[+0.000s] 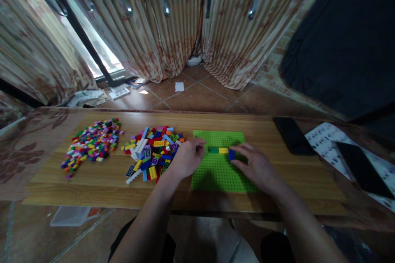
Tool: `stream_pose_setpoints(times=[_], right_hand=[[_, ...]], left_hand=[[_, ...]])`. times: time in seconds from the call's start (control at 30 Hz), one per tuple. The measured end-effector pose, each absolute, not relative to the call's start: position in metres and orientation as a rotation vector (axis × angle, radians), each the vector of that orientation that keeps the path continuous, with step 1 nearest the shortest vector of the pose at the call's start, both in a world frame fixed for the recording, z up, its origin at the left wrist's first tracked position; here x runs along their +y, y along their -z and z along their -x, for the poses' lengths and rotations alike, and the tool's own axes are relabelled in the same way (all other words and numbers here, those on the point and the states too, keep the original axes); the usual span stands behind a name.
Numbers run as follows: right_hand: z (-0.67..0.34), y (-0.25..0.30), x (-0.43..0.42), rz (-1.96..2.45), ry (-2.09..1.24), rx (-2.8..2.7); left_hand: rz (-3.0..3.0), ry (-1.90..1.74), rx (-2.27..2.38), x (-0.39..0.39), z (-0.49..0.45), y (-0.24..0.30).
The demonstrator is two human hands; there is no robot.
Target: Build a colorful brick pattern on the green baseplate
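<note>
A green studded baseplate (pixel 212 178) lies on the wooden board. Across its upper part runs a row of bricks: a dark green brick (pixel 213 150) and a yellow brick (pixel 223 151). At the right end of that row, a blue brick (pixel 231 155) sits between the thumb and fingers of my right hand (pixel 251 164). My left hand (pixel 190 155) is over the plate's left edge, just left of the green brick. Its fingers are curled together, and whatever they may hold is hidden.
To the left of my left hand lies a mixed pile of larger bricks (pixel 151 152). Farther left is a heap of small colourful pieces (pixel 92 141). A black phone-like slab (pixel 293 135), a printed sheet (pixel 324 141) and another dark device (pixel 364 168) lie at the right.
</note>
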State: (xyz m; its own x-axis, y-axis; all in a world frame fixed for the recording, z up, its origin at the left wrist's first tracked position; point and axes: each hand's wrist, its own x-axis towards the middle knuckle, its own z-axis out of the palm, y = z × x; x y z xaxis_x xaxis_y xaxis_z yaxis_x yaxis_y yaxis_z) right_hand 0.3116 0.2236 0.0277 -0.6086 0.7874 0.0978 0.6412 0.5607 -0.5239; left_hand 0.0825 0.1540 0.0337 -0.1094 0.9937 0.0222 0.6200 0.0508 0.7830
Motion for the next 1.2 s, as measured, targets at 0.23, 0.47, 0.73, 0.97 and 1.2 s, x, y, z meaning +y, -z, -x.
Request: stream_pose_setpoints(times=[0.23, 0.47, 0.73, 0.97, 1.2], right_hand=[[-0.311, -0.032, 0.218, 1.158, -0.741, -2.51], [-0.305, -0.031, 0.211, 1.227, -0.75, -2.483], [-0.304, -0.031, 0.21, 1.322, -0.776, -2.347], [-0.298, -0.031, 0.211, 1.466, -0.786, -2.328], [-0.295, -0.029, 0.21, 1.503, -0.777, -2.33]], left_hand=[[-1.771, -0.884, 1.841, 0.157, -0.1, -0.035], [-1.891, -0.803, 1.823, 0.16, -0.116, -0.029], [-1.95, -0.73, 1.871, 0.162, -0.121, -0.024], [-2.003, -0.731, 1.943, 0.166, -0.128, -0.02], [-1.982, -0.696, 1.997, 0.17, -0.134, -0.019]])
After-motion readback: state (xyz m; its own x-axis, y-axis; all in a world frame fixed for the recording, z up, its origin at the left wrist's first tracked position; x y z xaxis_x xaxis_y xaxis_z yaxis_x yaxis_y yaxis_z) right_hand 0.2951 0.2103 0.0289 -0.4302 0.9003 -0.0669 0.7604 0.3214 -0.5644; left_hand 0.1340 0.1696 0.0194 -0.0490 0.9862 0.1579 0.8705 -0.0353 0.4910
